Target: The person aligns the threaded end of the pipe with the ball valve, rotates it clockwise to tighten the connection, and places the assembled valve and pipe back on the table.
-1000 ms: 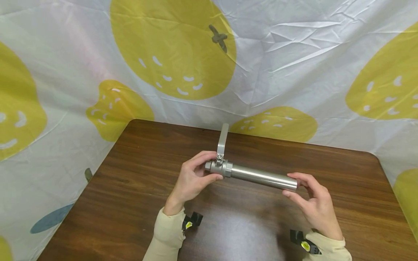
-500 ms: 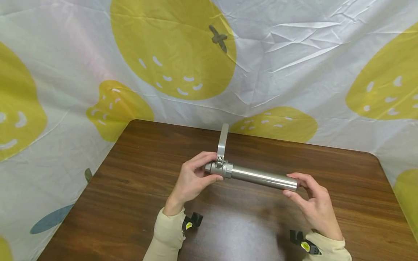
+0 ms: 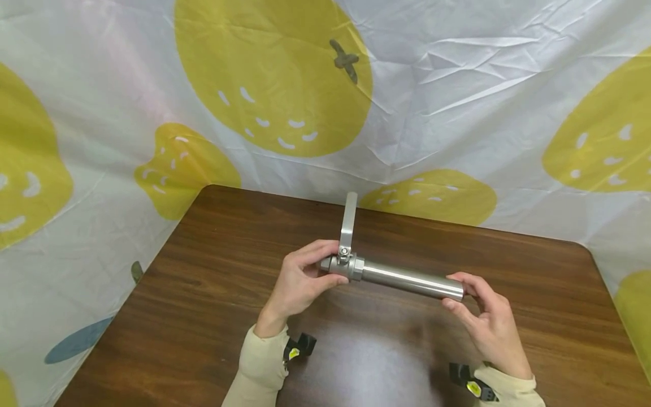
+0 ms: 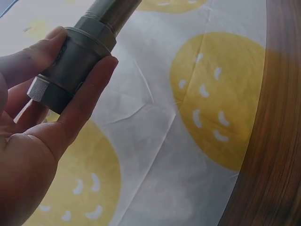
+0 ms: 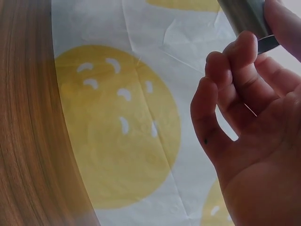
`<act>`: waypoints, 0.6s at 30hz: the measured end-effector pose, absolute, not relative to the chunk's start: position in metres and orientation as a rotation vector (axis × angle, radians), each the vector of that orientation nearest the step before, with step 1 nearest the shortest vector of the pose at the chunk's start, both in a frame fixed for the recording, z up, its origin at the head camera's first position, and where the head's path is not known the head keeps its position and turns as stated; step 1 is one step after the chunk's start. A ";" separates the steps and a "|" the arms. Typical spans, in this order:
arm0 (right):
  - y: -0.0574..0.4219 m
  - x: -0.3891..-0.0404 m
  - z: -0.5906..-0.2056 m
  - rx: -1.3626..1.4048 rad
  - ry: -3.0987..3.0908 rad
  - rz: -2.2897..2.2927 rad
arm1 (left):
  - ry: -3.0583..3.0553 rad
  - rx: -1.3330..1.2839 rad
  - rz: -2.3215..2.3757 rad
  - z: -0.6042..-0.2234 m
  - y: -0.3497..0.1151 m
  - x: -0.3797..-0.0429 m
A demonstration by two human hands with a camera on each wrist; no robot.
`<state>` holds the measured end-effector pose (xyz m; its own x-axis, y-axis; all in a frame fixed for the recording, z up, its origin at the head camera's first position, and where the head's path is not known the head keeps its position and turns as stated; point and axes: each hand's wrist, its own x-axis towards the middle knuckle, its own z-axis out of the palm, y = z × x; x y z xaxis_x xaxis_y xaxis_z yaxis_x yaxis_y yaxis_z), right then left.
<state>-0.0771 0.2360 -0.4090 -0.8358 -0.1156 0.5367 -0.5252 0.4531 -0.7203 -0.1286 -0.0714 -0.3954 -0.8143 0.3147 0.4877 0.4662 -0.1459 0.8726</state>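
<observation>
A steel ball valve [image 3: 342,268] with a flat lever handle [image 3: 348,220] is joined to a shiny metal pipe [image 3: 407,280] in the head view. The lever points away toward the back of the table. My left hand [image 3: 300,280] grips the valve body between thumb and fingers; the left wrist view shows the hex end of the valve [image 4: 70,70] among the fingers. At the other end, my right hand [image 3: 490,316] pinches the pipe near its open end. In the right wrist view the pipe end [image 5: 251,21] sits between thumb and fingertips, with the other fingers curled below.
Both hands are over a dark wood-grain table [image 3: 213,271]. A white cloth [image 3: 447,113] printed with yellow fruit shapes hangs behind the table and along its sides. Small black wrist cameras [image 3: 300,345] are strapped over the beige sleeves [image 3: 261,362].
Both hands keep their grip on the valve and pipe. The pair has sunk very slightly toward the near side, and the head view has shifted a little.
</observation>
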 end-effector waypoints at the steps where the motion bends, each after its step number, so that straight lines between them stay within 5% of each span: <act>1: 0.236 -0.077 -0.409 0.538 -2.298 1.346 | -1.976 -0.909 -2.110 -0.395 -0.071 -0.129; 18: 0.237 -0.078 -0.410 0.523 -2.334 1.363 | -1.950 -0.907 -2.267 -0.399 -0.073 -0.131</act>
